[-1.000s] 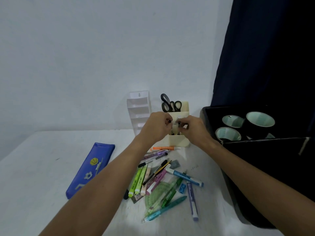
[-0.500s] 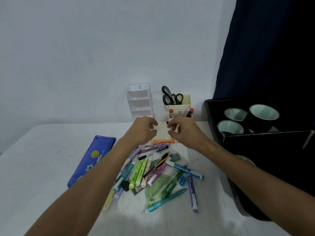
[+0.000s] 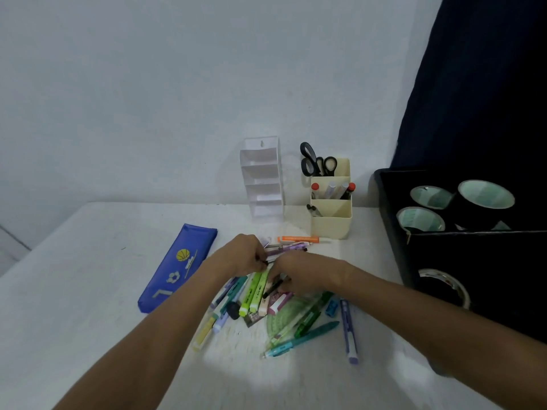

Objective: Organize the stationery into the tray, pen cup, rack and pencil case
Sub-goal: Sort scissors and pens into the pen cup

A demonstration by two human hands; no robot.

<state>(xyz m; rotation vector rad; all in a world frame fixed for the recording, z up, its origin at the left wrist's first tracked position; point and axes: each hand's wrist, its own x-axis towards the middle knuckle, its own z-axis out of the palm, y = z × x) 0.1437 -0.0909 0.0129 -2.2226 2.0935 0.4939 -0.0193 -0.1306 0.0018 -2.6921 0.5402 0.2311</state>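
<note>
One blue pencil case (image 3: 177, 266). One white rack (image 3: 262, 179). One cream pen cup (image 3: 331, 223). One pair of scissors (image 3: 315, 161). Four tape rolls (image 3: 485, 196) in one black tray (image 3: 384, 208). Two green highlighters (image 3: 254, 291) under the fingers. One orange marker (image 3: 299, 239) beyond them.

Two bare forearms enter from the bottom edge, one from the lower left and one from the lower right. No sleeve shows on either; both are uncovered from the edge of the view down to the wrist. The left hand (image 3: 247, 255) and the right hand (image 3: 299, 270) are bare too, with no glove on either. The fingers are too small and blurred to make out nails.
</note>
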